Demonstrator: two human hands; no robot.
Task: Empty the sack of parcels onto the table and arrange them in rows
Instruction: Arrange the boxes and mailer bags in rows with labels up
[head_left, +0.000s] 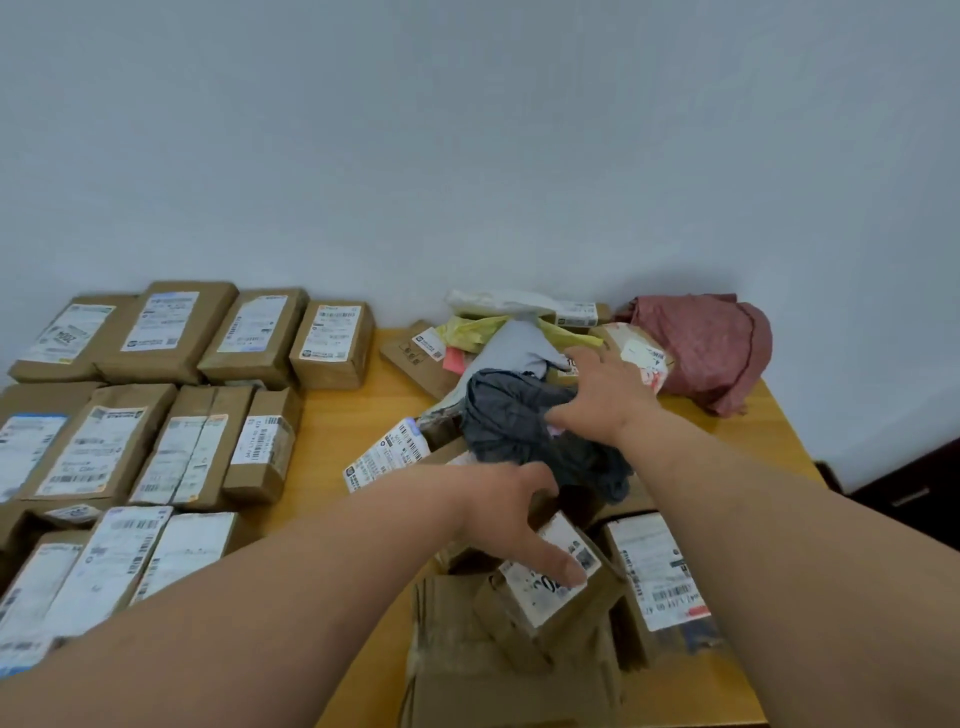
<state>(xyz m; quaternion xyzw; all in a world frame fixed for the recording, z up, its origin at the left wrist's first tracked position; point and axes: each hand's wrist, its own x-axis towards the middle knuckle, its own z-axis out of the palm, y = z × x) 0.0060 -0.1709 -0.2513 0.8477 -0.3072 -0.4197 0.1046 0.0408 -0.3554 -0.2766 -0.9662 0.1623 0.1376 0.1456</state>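
Brown labelled parcels (171, 332) lie in rows at left; others sit heaped near a seemingly crumpled reddish sack (711, 345).

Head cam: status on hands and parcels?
Left hand gripping a brown box in the pile. Right hand open on the dark bag. Rows formed at left; loose pile unsorted, red sack behind.

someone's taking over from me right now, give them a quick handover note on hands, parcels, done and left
Left hand: grip on a small brown box at the near edge of the pile.
Right hand: fingers spread, reaching into the pile by the dark grey bag; no clear grip.
Done: brown parcels set in rows on the left side of the table. The reddish sack lies crumpled at the far right.
Left: the mixed pile on the right, boxes and soft bags, to be laid out in rows.
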